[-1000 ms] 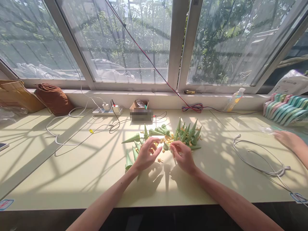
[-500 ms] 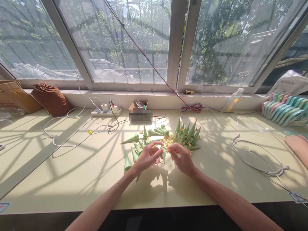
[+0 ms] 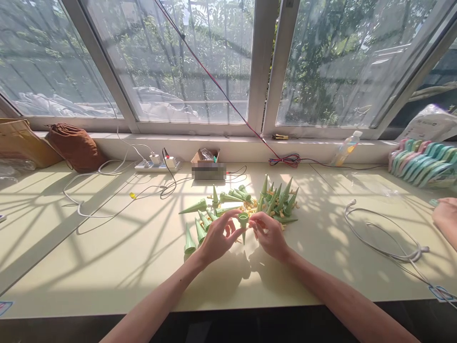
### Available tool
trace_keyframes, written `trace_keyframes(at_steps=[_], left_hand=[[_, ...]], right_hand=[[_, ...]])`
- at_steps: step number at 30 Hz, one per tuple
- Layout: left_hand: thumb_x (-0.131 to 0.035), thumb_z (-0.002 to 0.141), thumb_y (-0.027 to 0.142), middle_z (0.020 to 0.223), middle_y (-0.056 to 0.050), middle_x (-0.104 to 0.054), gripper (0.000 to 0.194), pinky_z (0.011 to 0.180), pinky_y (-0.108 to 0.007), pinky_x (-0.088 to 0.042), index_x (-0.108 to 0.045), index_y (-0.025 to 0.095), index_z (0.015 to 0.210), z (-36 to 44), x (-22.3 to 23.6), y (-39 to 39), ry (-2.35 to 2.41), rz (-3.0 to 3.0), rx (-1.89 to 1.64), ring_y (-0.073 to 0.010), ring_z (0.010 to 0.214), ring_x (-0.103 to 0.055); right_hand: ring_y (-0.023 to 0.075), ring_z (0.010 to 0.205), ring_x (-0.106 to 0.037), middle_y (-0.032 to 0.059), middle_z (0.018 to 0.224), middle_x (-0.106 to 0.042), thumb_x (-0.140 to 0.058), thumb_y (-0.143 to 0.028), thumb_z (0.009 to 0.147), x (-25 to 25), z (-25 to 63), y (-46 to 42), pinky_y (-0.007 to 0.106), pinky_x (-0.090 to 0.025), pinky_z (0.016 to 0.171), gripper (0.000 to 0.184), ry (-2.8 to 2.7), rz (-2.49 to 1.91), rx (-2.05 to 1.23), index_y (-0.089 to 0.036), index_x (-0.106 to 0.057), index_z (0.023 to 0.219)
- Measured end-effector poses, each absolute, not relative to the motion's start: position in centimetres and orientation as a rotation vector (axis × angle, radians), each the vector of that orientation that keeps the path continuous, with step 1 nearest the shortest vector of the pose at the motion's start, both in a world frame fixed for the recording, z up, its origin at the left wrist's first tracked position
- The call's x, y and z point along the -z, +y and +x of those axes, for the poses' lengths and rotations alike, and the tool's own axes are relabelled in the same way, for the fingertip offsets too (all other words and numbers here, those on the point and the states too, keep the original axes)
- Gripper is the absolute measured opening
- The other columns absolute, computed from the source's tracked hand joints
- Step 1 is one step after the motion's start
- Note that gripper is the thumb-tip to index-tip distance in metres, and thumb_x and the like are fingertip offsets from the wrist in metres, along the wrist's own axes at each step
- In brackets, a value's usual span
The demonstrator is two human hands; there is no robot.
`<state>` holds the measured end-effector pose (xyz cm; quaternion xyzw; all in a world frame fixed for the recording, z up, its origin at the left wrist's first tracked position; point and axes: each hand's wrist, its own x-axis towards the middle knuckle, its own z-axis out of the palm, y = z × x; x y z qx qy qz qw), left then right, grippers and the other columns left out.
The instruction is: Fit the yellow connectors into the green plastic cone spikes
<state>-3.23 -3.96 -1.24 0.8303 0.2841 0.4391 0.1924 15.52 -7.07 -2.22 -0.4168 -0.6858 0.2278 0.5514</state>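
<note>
A hollow green plastic spike [image 3: 243, 219] hangs point down in front of me, its round open top facing up. My left hand [image 3: 222, 234] grips it by the left side of the wide end, between thumb and fingers. On the other side, the fingers of my right hand [image 3: 268, 233] are pinched together close against the spike's rim. Whatever lies in that pinch is too small to make out. Behind my hands lie many more green spikes [image 3: 200, 232], some standing on their wide ends [image 3: 284, 194]. Small yellow pieces [image 3: 250, 206] are scattered among them.
A small open cardboard box [image 3: 209, 164] and a power strip [image 3: 157, 164] stand toward the window. Coiled grey cable [image 3: 389, 247] lies at right, near another person's hand [image 3: 444, 216]. A bottle [image 3: 347, 148], pastel plastic items [image 3: 423, 162] and a brown bag [image 3: 74, 146] line the back.
The spike has tipped so that its open top shows more, and my left fingers have shifted round its side. At the far right, the other person's hand has moved.
</note>
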Motion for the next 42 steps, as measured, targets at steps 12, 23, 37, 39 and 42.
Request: trace_keyframes(at_steps=[12, 23, 37, 39, 42], left_hand=[[-0.063, 0.09, 0.021, 0.102, -0.006, -0.065, 0.028, 0.048, -0.017, -0.052, -0.053, 0.021, 0.116, -3.1, 1.0, -4.0, 0.822, 2.308, -1.22, -0.0063, 0.058, -0.06], [-0.062, 0.09, 0.02, 0.095, -0.002, -0.063, 0.028, 0.048, -0.018, -0.051, -0.051, 0.022, 0.116, -2.9, 0.6, -3.9, 0.854, 2.213, -1.244, -0.0065, 0.056, -0.06], [-0.038, 0.099, 0.053, 0.058, 0.003, -0.062, 0.036, 0.031, -0.018, -0.034, -0.047, 0.019, 0.106, -2.8, -0.5, -3.9, 0.782, 1.515, -0.854, -0.0094, 0.032, -0.05], [-0.039, 0.098, 0.056, 0.061, 0.0, -0.065, 0.039, 0.032, -0.019, -0.035, -0.049, 0.019, 0.105, -2.8, -0.5, -3.8, 0.773, 1.468, -0.792, -0.0114, 0.035, -0.054], [-0.043, 0.096, 0.057, 0.067, -0.001, -0.068, 0.039, 0.036, -0.021, -0.041, -0.051, 0.02, 0.105, -2.9, -0.6, -3.8, 0.766, 1.446, -0.757, -0.0109, 0.037, -0.056]], right_hand=[[0.0101, 0.051, -0.051, -0.0004, 0.071, -0.059, -0.053, -0.025, 0.095, 2.3, 15.5, -7.0, 0.023, -0.043, 0.05, 0.01, -1.625, -0.968, -0.594, -0.019, -0.058, 0.088], [0.0156, 0.075, -0.062, 0.0051, 0.092, -0.067, -0.054, -0.023, 0.095, 2.3, 15.5, -6.9, 0.027, -0.053, 0.062, 0.012, -1.652, -0.991, -0.544, -0.021, -0.065, 0.099], [0.0145, 0.067, -0.061, 0.0037, 0.083, -0.067, -0.053, -0.025, 0.097, 1.9, 15.5, -7.1, 0.026, -0.05, 0.059, 0.014, -1.626, -0.963, -0.41, -0.02, -0.065, 0.092], [0.0146, 0.067, -0.06, 0.0035, 0.082, -0.067, -0.051, -0.026, 0.098, 1.9, 15.4, -7.2, 0.026, -0.048, 0.058, 0.017, -1.672, -0.937, -0.416, -0.021, -0.065, 0.09], [0.0136, 0.064, -0.057, 0.0025, 0.079, -0.065, -0.051, -0.028, 0.098, 1.8, 15.4, -7.2, 0.025, -0.046, 0.056, 0.02, -1.681, -0.944, -0.451, -0.021, -0.065, 0.086]])
